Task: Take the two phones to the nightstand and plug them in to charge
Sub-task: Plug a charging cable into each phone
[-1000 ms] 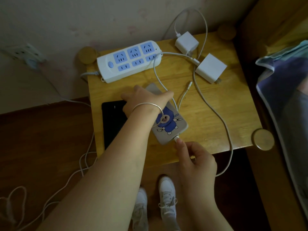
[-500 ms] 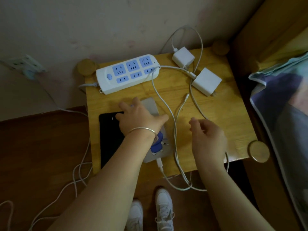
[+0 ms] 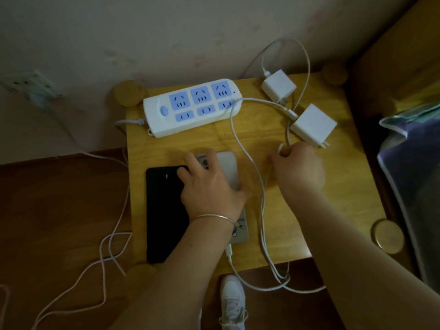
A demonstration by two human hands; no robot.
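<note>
Phones: I count two, both lying flat on the nightstand (image 3: 333, 210), side by side and touching. The black phone (image 3: 164, 210) is on the left, near the left edge. The grey phone (image 3: 228, 170) with a cartoon case is just right of it.
Left hand: my left hand (image 3: 209, 189) lies flat, fingers spread apart, pressing on the grey phone; two fingertips reach over the top corner of the black phone. A thin bracelet (image 3: 212, 217) is on this wrist.
Right hand: my right hand (image 3: 297, 167) is right of the grey phone, with fingers pinched together on the free cable end (image 3: 282, 148).
Cables: I count two white cables on the table. The first cable (image 3: 240, 139) sits plugged into the bottom of the grey phone, hangs off the front edge in a loop and runs up to the larger charger. The second cable (image 3: 307, 65) leaves the smaller charger and arcs over the back edge.
Chargers: two white blocks, the smaller charger (image 3: 278, 88) and the larger charger (image 3: 314, 125), both lying loose at the back right.
Power strip: one power strip (image 3: 192, 106), white and blue, at the back; I see nothing plugged in its sockets.
Floor: one more white cord (image 3: 109, 253) lies at the left, and one white shoe (image 3: 234, 301) shows below.
</note>
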